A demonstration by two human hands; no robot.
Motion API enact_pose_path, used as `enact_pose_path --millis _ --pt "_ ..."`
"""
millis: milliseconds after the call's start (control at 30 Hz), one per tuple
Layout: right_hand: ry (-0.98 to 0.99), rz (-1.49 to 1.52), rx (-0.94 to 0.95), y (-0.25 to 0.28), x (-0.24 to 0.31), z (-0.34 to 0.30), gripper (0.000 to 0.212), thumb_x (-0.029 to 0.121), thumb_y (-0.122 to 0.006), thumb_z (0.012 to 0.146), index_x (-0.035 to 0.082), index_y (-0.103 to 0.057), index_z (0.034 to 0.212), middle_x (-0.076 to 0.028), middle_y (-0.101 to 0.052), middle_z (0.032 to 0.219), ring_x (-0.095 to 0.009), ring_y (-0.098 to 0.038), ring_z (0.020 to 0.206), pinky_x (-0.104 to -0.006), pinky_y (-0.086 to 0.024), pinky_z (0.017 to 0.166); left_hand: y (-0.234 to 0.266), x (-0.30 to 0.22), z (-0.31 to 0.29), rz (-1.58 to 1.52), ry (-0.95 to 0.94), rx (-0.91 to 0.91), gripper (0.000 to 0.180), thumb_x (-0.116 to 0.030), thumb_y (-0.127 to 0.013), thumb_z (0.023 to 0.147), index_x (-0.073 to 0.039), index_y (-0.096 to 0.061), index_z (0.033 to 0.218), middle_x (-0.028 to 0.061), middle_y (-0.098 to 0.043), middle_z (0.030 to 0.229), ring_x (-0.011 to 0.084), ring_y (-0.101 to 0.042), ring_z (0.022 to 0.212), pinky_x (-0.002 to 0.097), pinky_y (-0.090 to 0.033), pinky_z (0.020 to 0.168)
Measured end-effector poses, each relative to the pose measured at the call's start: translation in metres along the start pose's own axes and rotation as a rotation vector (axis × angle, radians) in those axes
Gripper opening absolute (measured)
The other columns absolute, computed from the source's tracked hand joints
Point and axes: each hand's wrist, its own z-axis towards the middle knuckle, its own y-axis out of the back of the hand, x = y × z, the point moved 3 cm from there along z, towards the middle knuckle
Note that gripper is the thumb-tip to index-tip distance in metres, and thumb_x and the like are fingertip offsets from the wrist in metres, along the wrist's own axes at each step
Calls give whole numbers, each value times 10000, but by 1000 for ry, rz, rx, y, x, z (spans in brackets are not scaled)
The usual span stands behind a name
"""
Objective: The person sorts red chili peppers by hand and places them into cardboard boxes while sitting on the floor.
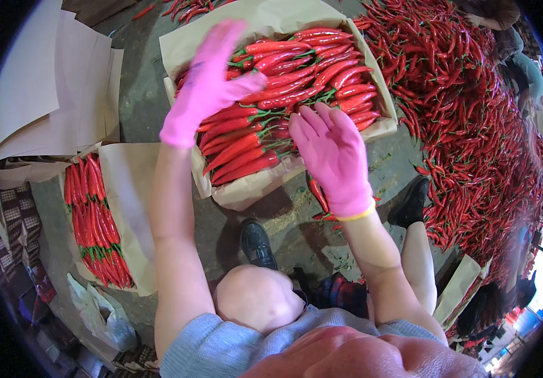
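Over the paper-lined box (381, 129) of red chillies (284, 82) your 2 gloved hands hover flat; left hand (211, 85) and right hand (333, 154) are spread, holding nothing, likely levelling the packed rows.

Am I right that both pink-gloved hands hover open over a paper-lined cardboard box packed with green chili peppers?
Not quite: the head view shows the chili peppers are red, with only green stems. The rest holds: the left hand and right hand, both in pink gloves, hover open over the paper-lined cardboard box.
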Motion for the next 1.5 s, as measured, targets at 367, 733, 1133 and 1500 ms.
enact_pose_path --millis 367,733,1133,1500 --pt "810 -2434 739 -91 42 206 290 160 -623 850 96 -701 1123 -152 -689 1101 -349 -645 1034 -428 -505 914 -32 8 -41 -924 493 -506 558 -306 -378 1066 79 -331 1467 202 -351 1532 263 -343 1427 374 -250 1197" --pt "701 -2545 784 -101 52 222 228 168 -589 865 121 -715 1050 -153 -706 1008 -358 -659 974 -455 -517 854 -31 3 -15 501 130 -165 155 -294 -717 779 -166 -728 865 25 -611 923 255 -591 930 434 -442 791" --pt "782 -2370 843 -86 68 179 184 128 -648 850 82 -709 1017 -132 -671 967 -343 -638 946 -416 -506 849 3 28 -30 309 189 -152 242 -112 -665 792 -100 -709 1030 97 -645 1127 310 -598 1067 442 -463 930" --pt "655 -2759 921 -80 38 231 158 134 -623 827 108 -705 959 -122 -653 983 -343 -634 976 -443 -497 869 -32 14 -34 63 85 -90 356 31 -513 838 -20 -658 1160 178 -625 1202 329 -586 1159 412 -434 1037"
